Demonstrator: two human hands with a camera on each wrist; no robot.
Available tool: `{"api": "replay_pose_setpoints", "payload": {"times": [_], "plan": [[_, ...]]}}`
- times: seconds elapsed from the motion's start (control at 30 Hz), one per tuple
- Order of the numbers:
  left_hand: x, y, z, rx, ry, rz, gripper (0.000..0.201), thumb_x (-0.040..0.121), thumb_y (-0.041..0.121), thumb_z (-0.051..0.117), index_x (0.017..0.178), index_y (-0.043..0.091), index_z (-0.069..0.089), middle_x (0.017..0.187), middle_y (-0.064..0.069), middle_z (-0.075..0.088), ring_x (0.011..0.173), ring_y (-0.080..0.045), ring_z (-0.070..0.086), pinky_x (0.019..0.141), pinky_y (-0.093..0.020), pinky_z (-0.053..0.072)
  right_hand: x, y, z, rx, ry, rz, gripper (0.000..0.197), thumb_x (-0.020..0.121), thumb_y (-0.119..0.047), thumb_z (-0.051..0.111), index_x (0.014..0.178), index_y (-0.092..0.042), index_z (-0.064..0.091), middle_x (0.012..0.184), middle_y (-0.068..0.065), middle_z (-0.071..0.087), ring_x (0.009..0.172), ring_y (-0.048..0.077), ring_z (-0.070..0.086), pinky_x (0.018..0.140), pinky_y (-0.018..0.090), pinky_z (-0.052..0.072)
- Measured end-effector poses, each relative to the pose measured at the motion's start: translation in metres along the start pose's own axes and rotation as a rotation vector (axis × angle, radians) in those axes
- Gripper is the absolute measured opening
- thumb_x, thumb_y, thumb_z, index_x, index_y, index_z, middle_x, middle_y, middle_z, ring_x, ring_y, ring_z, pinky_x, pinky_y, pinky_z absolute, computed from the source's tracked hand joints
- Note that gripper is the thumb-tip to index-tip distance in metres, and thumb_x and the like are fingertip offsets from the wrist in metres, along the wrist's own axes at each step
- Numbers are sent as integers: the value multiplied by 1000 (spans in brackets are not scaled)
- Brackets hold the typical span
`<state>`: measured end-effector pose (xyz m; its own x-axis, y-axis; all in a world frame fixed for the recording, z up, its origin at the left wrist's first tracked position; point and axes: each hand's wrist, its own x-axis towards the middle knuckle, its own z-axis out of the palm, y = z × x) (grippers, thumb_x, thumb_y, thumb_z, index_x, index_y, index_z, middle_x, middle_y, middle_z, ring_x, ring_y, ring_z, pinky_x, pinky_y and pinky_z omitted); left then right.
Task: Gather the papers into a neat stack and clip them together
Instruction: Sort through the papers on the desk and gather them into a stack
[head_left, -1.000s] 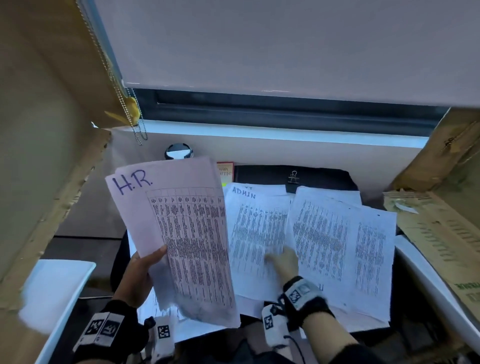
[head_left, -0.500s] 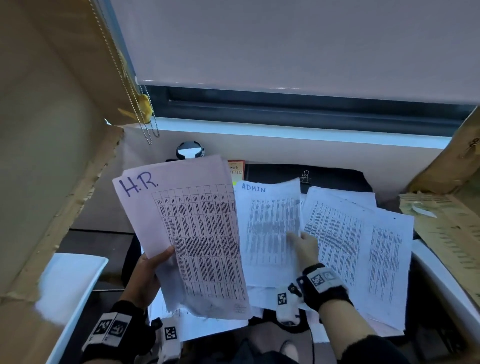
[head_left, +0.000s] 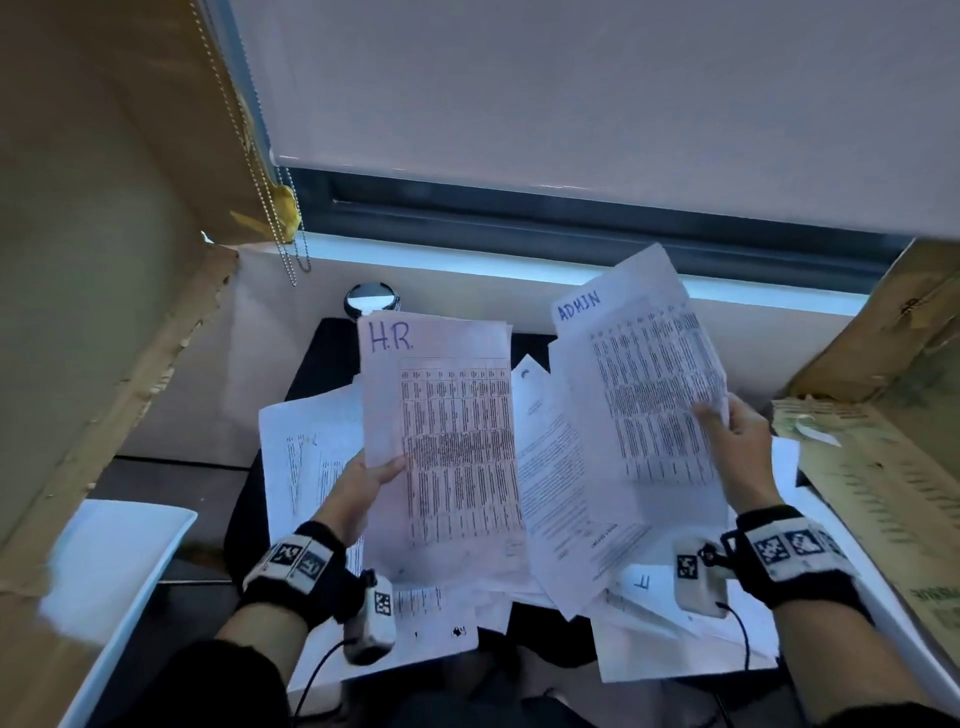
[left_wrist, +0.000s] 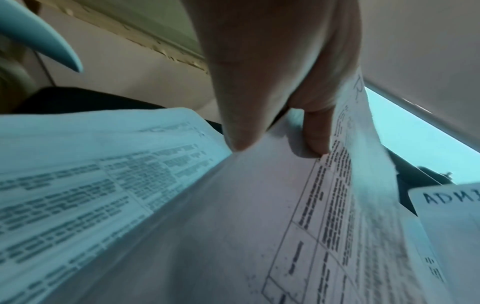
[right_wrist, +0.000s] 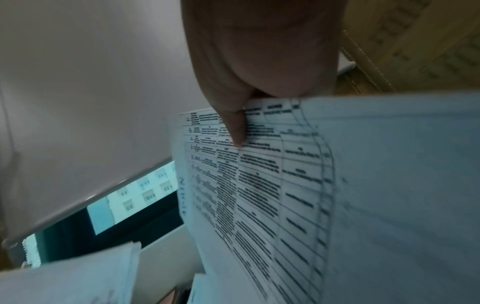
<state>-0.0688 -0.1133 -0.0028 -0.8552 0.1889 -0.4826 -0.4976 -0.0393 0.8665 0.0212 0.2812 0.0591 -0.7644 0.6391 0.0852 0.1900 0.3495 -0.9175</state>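
Observation:
My left hand (head_left: 363, 483) grips a bundle of printed sheets marked "H.R." (head_left: 447, 431) by its left edge, thumb on the front; the left wrist view shows the thumb (left_wrist: 239, 131) pressing on that bundle (left_wrist: 337, 205). Off to the right, my right hand (head_left: 737, 441) pinches the sheets marked "ADMIN" (head_left: 639, 395), lifted and tilted to the right, the thumb (right_wrist: 236, 131) lying on the printed table (right_wrist: 272, 185). More loose papers (head_left: 311, 457) lie spread beneath on the dark desk, one with plain text (head_left: 561, 488) between the two held bundles. No clip is visible.
Torn cardboard panels stand at the left (head_left: 104, 312) and at the right (head_left: 883, 415). A window blind (head_left: 571, 104) with a bead chain (head_left: 270, 182) hangs behind. A round shiny object (head_left: 371, 299) sits at the back of the desk. A white tray edge (head_left: 119, 561) lies low left.
My right hand took hold of the ADMIN sheets and raised them off the desk, up and to the right. The H.R. bundle swung upright toward the centre.

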Motion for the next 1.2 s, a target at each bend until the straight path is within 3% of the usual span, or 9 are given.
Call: {"api": "replay_pose_setpoints", "payload": {"times": [0.07,0.27,0.47,0.57,0.67,0.83,0.97,1.1,1.2], "plan": [[-3,3,12,28,-22,-5,40,93,17,60,131,11,52,134,-10,59,132,-29,44,118,-54,20,3,2,-10,9,4,52,34,88,-21,55,99,11,54,76,34,48,68,19,43,61,32,34],[-5,3,23,76,-56,4,58,91,28,60,142,10,40,147,-9,47,141,-30,33,120,-54,13,2,-18,-56,94,218,7,26,90,-30,49,110,-20,63,105,8,66,92,19,61,81,38,49],[-9,10,29,70,-116,-5,30,99,25,51,128,22,50,127,-1,57,133,-26,42,111,-42,28,-12,-101,-96,227,209,-194,20,95,-30,52,115,-25,53,97,-31,61,78,-18,56,74,7,48],[-11,11,33,86,-129,-12,36,100,26,49,136,22,47,143,-4,51,138,-25,38,116,-45,22,-8,-118,-99,319,127,-179,59,82,-47,64,132,-21,47,128,-15,54,93,-17,56,96,25,47],[-14,13,37,109,-143,-7,46,101,27,47,145,17,39,151,-3,42,143,-24,30,118,-44,16,-4,-113,-86,356,50,-173,51,68,-27,73,115,-16,55,107,-4,69,97,18,66,87,46,54],[-16,19,43,101,-188,-19,48,100,30,47,146,17,37,151,-2,41,144,-23,29,118,-44,16,-7,-112,-59,436,-51,-92,49,77,-2,67,123,-6,52,104,1,70,97,19,69,80,37,58],[-18,25,45,36,-263,-29,61,88,42,61,141,16,45,143,2,51,136,-21,41,119,-50,22,-9,-96,-32,476,-124,12,61,44,-28,84,98,-10,61,84,-2,76,75,16,72,69,32,60],[-15,26,50,-97,-327,-77,56,83,33,63,132,6,56,128,-13,66,121,-30,61,109,-49,40,-21,-46,15,501,-214,211,42,77,4,66,118,-3,57,108,21,67,82,27,70,76,40,59],[-16,23,53,-92,-356,-94,44,93,27,55,131,5,56,127,-15,66,116,-31,64,101,-47,48,-44,-16,49,447,-315,313,36,89,1,54,124,-5,53,119,19,64,87,22,69,75,35,60]]}}
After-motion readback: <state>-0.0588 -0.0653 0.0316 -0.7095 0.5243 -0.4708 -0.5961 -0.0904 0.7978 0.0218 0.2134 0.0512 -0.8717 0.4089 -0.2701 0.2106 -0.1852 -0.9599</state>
